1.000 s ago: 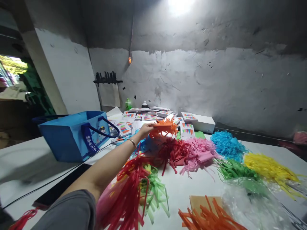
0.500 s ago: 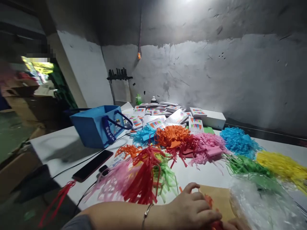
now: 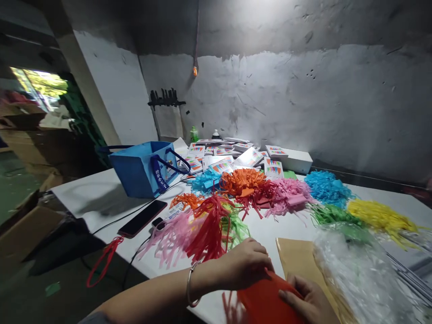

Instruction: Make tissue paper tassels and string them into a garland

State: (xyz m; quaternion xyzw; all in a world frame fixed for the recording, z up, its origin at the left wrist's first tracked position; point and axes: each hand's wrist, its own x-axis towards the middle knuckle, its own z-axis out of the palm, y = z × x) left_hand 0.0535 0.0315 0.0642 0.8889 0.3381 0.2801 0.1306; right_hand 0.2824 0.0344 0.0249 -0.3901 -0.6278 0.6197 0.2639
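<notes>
In the head view, a red fringed paper sheet stretches between my two hands near the front of the table. My left hand, with a bangle on the wrist, has its fingers closed on the sheet's upper edge. Cut strips hang at the sheet's left side. My right hand pinches the right side of the sheet, thumb on top. Just beyond my left hand lies a heap of red fringe, beside pink fringe and light green fringe.
Behind are orange fringe, pink fringe, blue fringe and yellow fringe. Brown paper and clear plastic bags lie right. Left are a blue bag and a phone. Printed cards pile up by the wall.
My left hand has drawn back slightly left, and my right hand has come further into view. The red sheet, mostly hidden before, now shows spread between them. The view has shifted a little.
</notes>
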